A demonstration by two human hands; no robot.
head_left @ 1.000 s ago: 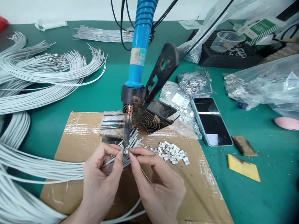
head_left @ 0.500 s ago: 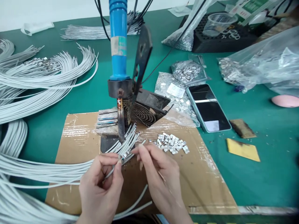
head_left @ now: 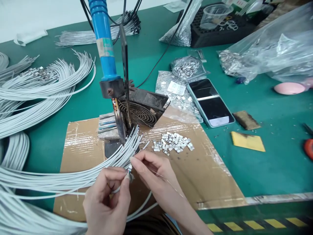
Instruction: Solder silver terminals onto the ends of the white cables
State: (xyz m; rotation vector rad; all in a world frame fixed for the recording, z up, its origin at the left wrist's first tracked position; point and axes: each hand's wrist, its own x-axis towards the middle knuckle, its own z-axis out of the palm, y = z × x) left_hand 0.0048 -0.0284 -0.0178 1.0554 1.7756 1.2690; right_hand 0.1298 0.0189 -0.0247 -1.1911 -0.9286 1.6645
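My left hand (head_left: 107, 199) is closed around a thin white wire (head_left: 117, 188), pinching its end with a small metal terminal (head_left: 129, 169). My right hand (head_left: 151, 169) meets it from the right, fingers pinched on that same terminal. Both hands hover over a taped cardboard sheet (head_left: 207, 169), just in front of a fanned bundle of white wires (head_left: 122, 150). A blue-handled soldering iron (head_left: 105, 55) stands in its stand, tip (head_left: 121, 132) down, behind the hands. A pile of small metal terminals (head_left: 172, 143) lies to the right of my right hand.
A small black fan (head_left: 141, 109) sits behind the iron. Long white wire bundles (head_left: 36, 88) cover the left of the green table. Bags of terminals (head_left: 186, 68), a phone (head_left: 210, 102), a yellow sponge (head_left: 247, 141) and large clear bags (head_left: 271, 55) lie to the right.
Both hands drew back toward me, away from the iron's tip, with the wire end and terminal. The view shifted right and down, showing the table's front edge.
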